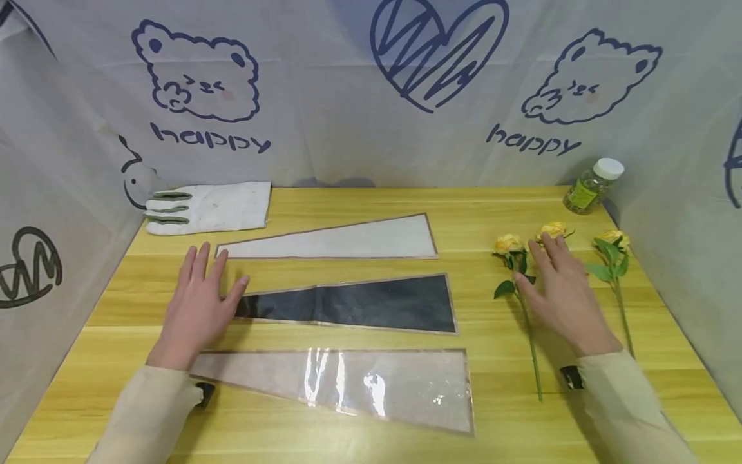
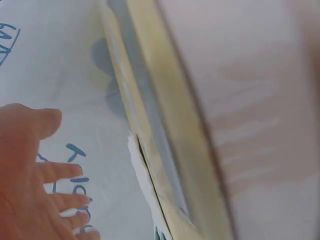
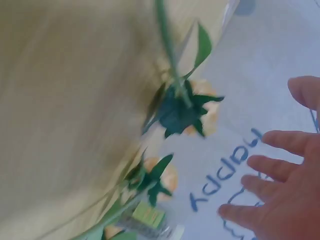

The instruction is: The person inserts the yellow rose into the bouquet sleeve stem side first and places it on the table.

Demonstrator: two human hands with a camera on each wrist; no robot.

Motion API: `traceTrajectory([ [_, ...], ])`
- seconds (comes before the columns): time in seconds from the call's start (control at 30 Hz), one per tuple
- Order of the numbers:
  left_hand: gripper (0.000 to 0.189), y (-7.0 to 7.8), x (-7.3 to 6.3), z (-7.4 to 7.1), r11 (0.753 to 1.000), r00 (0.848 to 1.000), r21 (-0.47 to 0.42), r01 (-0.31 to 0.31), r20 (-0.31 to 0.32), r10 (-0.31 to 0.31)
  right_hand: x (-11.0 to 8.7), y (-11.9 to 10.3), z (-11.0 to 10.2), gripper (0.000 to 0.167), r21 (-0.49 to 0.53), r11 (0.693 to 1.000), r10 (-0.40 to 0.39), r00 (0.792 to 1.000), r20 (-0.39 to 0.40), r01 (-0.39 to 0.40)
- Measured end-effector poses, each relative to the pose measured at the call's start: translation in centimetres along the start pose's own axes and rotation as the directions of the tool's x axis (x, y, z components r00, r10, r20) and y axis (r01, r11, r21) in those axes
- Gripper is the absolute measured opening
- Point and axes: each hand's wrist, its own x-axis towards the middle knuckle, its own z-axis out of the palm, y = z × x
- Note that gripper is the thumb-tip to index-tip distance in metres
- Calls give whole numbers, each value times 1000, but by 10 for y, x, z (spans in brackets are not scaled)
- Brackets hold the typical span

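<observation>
My left hand point(image 1: 197, 308) is held with fingers spread over the narrow left end of a black tapered sheet point(image 1: 382, 303). Behind that lies a white tapered sheet point(image 1: 348, 240) with a brown border; in front is a glossy, pale tapered sheet point(image 1: 411, 386). On the right, my right hand point(image 1: 565, 303) reaches over three artificial yellow roses, its fingers straight and holding nothing. The left rose point(image 1: 509, 243) has its stem beside the thumb, the middle rose point(image 1: 553, 229) shows past the fingertips, and the right rose point(image 1: 611, 248) lies beyond the hand.
A white glove point(image 1: 226, 206) with green between its fingers lies at the back left. At the back right corner stands a clear jar point(image 1: 585, 192) with a white lid and green label. White cloth point(image 1: 324, 116) with bear drawings walls in the wooden table point(image 1: 498, 425).
</observation>
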Motion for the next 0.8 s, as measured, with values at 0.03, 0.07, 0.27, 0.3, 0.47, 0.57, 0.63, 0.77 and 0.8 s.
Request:
traceTrajectory([
  [0.03, 70, 3, 3, -1, 1000, 1000, -30, -5, 0, 5, 2, -4, 0, 67, 15, 1000, -21, 1000, -11, 21],
  [0.07, 70, 6, 5, -1, 998, 1000, -56, -9, 1, 9, 5, -8, 1, 65, 31, 999, -33, 999, -11, 34],
  [0.27, 64, 25, 30, 0, 985, 995, -144, -93, 8, 95, 28, -35, 4, 59, 118, 993, -5, 997, 72, -4],
  [0.3, 64, 28, 35, 1, 982, 993, -153, -112, 14, 116, 33, -39, 6, 58, 121, 993, -10, 996, 84, 0],
  [0.47, 69, 46, 57, 6, 972, 981, -181, -151, 91, 169, 58, -55, 19, 56, 132, 991, -58, 986, 157, 38],
  [0.57, 71, 58, 71, 10, 969, 972, -184, -165, 136, 192, 70, -60, 28, 54, 160, 987, -46, 981, 190, 15],
  [0.63, 72, 67, 81, 13, 967, 966, -182, -179, 156, 208, 77, -61, 33, 51, 179, 984, -33, 978, 206, -4],
  [0.77, 74, 83, 99, 20, 962, 951, -172, -210, 195, 242, 89, -62, 43, 48, 216, 976, -18, 972, 233, -34],
  [0.8, 75, 87, 102, 23, 961, 946, -172, -218, 204, 251, 91, -62, 45, 47, 226, 973, -13, 970, 242, -43],
])
